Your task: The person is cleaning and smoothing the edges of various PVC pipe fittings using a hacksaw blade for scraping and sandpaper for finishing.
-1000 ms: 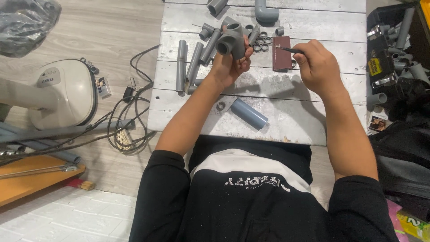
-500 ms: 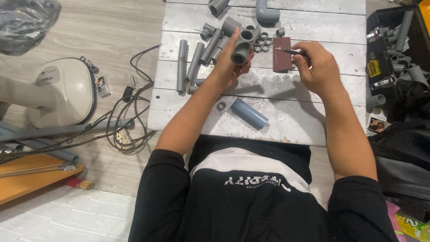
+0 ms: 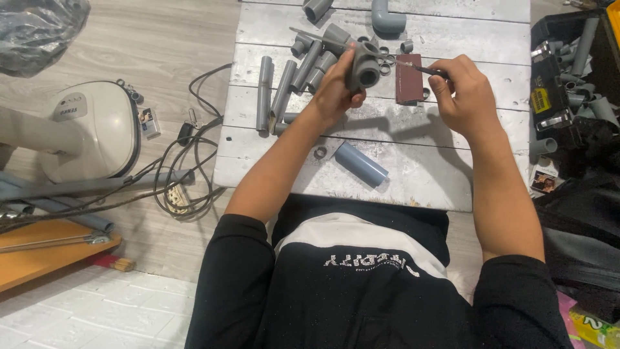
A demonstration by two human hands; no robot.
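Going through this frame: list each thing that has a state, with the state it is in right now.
left hand: closed around the grey pipe fitting, held above the white table
right hand: pinching a thin brush, tip toward the fitting
short grey pipe: lying loose on the table
elbow fitting: lying loose, untouched

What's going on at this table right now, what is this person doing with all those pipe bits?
A person sits at a white plank table. Their left hand holds a grey pipe fitting up off the table, one open end facing the camera. Their right hand grips a thin brush-like tool, its tip pointing at the fitting. A dark red block lies under the tool. Cut grey pipe pieces and one short pipe lie around.
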